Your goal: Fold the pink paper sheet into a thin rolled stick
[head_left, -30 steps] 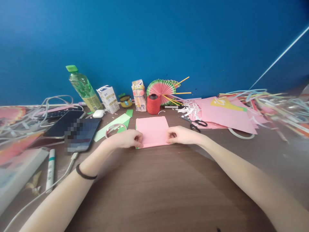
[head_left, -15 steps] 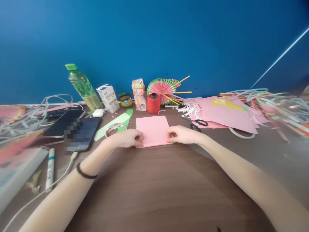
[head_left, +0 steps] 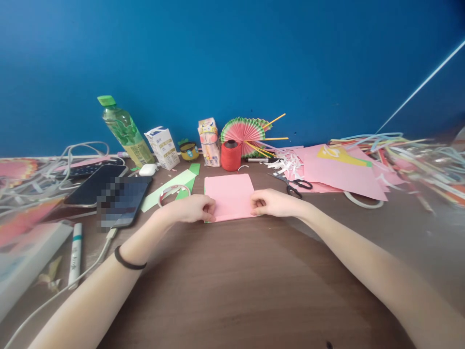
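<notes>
- Left hand point(head_left: 196, 208) and right hand point(head_left: 271, 202) are pinching the pink paper point(head_left: 232, 194) near its lower corners, at centre, apparently steadying it.
- Scissors point(head_left: 288, 184) are lying right of centre, seemingly within reach.

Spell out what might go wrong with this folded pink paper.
Both the left hand and right hand grip the pink paper, so uneven pulls might skew it. The scissors lie near the right hand and could get knocked. The tape roll might snag the left wrist.
</notes>
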`<state>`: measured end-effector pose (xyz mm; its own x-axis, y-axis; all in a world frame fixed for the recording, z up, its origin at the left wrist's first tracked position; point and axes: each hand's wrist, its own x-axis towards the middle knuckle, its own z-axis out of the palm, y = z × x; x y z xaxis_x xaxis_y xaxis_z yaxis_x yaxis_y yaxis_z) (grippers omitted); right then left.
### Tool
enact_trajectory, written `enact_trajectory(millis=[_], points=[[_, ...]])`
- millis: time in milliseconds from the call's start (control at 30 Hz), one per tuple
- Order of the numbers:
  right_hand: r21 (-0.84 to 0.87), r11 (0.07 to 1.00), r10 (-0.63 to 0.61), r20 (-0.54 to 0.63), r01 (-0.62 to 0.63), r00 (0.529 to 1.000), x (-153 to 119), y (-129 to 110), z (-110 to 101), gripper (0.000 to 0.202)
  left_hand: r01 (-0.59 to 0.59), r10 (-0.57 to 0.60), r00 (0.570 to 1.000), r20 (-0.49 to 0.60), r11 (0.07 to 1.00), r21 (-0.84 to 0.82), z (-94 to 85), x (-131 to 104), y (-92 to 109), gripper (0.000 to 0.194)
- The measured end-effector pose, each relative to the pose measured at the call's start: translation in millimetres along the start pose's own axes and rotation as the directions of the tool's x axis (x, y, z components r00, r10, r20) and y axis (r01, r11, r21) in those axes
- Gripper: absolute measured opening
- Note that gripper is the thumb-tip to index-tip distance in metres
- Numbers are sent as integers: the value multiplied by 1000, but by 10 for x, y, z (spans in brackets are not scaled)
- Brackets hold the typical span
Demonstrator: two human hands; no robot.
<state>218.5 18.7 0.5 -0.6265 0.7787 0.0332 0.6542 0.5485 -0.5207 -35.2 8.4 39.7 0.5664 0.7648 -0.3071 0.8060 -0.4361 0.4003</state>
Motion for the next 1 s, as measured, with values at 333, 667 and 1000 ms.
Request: enact_trajectory(millis=[333,667,1000], points=[[-32,1000,-1,-10,1,1000,1,-27,-3,20,60,-60,998,3,996,65,35,4,-6,17],[-76,985,-159,-12,158,987,-45,-151,-1,17,-138,147,989,-19,962,235,81,-41,88,29],[-107,955,-268,88,277,959,-41,-133,38,42,-156,154,988,30,960,233,72,-6,51,36]])
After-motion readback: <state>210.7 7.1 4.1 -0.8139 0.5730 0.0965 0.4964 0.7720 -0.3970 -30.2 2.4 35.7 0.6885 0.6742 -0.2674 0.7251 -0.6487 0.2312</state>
